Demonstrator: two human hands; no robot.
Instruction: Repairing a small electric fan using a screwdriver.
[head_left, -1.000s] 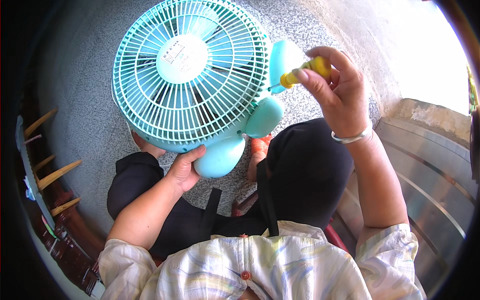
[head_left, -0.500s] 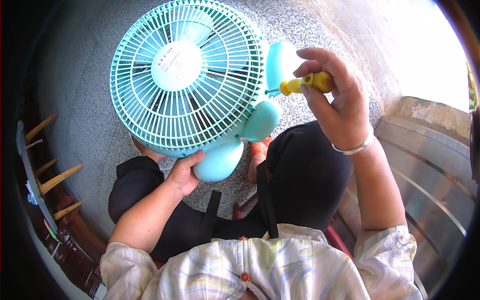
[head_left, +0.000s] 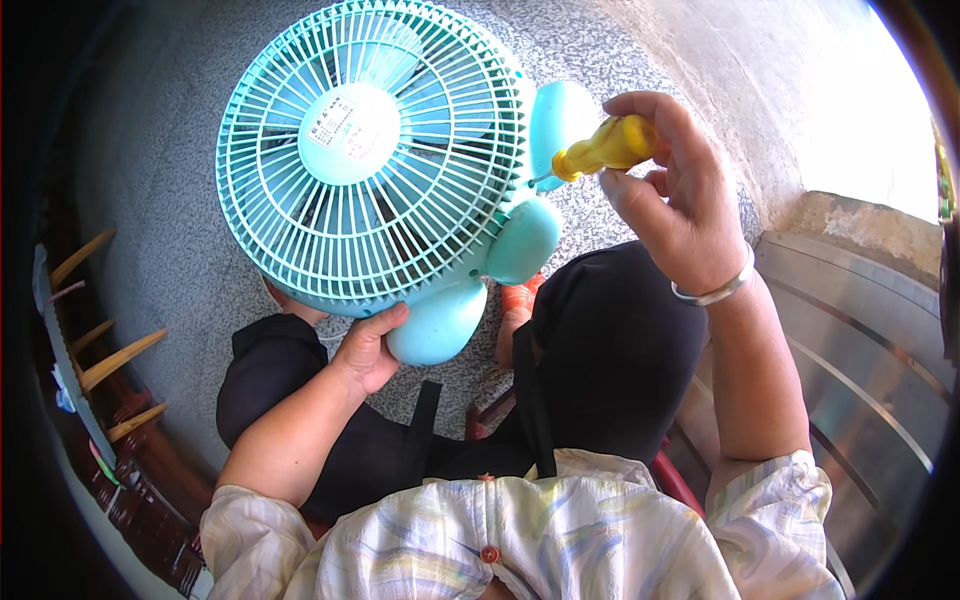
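A turquoise electric fan (head_left: 350,135) with a round slatted grille is held before me, its grille facing up. My left hand (head_left: 372,350) grips its lower edge, thumb on top beside a rounded turquoise lobe (head_left: 437,322); the other fingers are hidden underneath. On the right, my right hand (head_left: 680,195) has its fingers around the handle of a yellow screwdriver (head_left: 610,147). The screwdriver's short metal shaft points left, with its tip at the fan's right rim, between two more lobes. Whether a screw sits under the tip is too small to tell.
Speckled grey floor (head_left: 170,230) spreads beneath the fan. My dark-trousered knees are below it. To the right stand a metal slatted panel (head_left: 860,340) and a concrete ledge (head_left: 850,225). Dark furniture with pale wooden prongs (head_left: 125,358) is at the far left.
My right hand has turned the screwdriver's handle, and its fingers have shifted around it. The handle's back end tilts slightly upward. The fan has shifted a little left; my left hand keeps its hold.
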